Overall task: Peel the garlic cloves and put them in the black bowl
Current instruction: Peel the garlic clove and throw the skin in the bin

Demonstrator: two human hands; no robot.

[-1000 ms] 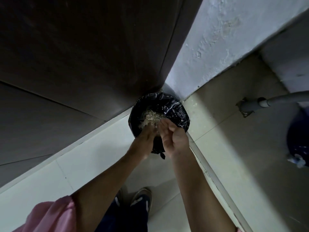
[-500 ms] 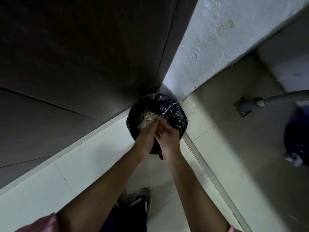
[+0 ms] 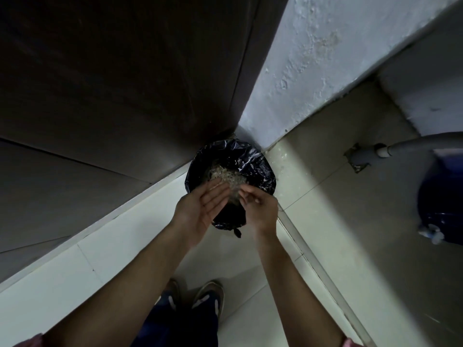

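Note:
A small bin lined with a black plastic bag point(image 3: 253, 161) stands on the floor in the corner between a dark door and a pale wall. Pale garlic skins point(image 3: 225, 174) lie heaped inside it. Both my hands hover over its near rim. My left hand point(image 3: 203, 209) is flat with straight fingers, palm turned toward the right. My right hand point(image 3: 258, 206) has loosely curled fingers and holds nothing I can see. A small gap separates the two hands. No garlic cloves or black bowl are in view.
A dark wooden door point(image 3: 120, 78) fills the left and top. A rough pale wall point(image 3: 325, 58) rises at the right. A grey pipe point(image 3: 400, 146) and a dark blue container point(image 3: 443, 196) sit at far right. My feet point(image 3: 198, 296) stand on pale floor tiles.
My hands were pressed together over the bin half a second ago; they have now come apart, the left palm opening flat and the right drawing slightly to the right.

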